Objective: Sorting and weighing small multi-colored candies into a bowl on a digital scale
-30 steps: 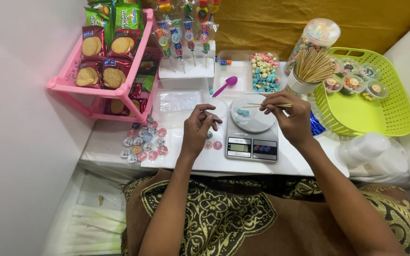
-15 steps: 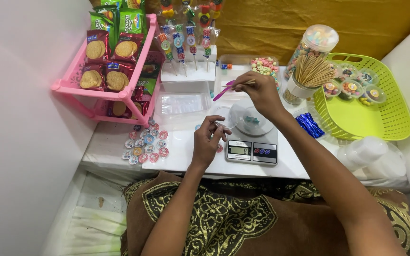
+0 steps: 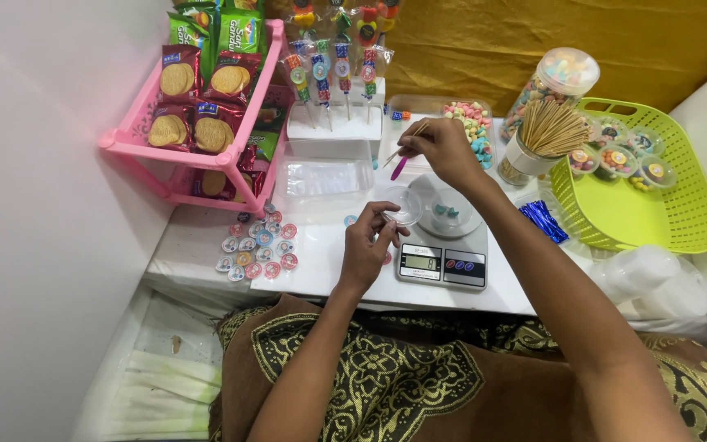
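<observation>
I am holding a small clear cup (image 3: 407, 205) in my left hand (image 3: 367, 245), my grip pinching its near rim between thumb and fingertips. The cup is sitting at the left edge of the scale (image 3: 443, 245), just beside the clear dish (image 3: 449, 211) on the scale's round plate, which is carrying a few pale blue sweets.

My right hand (image 3: 443, 150) is reaching farther out, above the far edge of the scale, and its grip is closing narrowly on a thin wooden stick (image 3: 403, 145) that is pointing left and slightly down. A pink spoon (image 3: 399, 168) is lying on the counter (image 3: 329, 233) just under that hand, touching the box of pastel sweets (image 3: 470, 123); whether my fingers are touching the spoon I cannot tell.

To the right of my right hand a cup is holding a bundle of wooden sticks (image 3: 551, 127), with a tall sweet jar (image 3: 556, 75) just behind it and a green basket (image 3: 656, 221) farther right. On the left, near my left hand, small round sealed cups (image 3: 257, 250) are lying in a cluster, and a pink rack (image 3: 198, 131) of biscuit packets is standing at the far left.
</observation>
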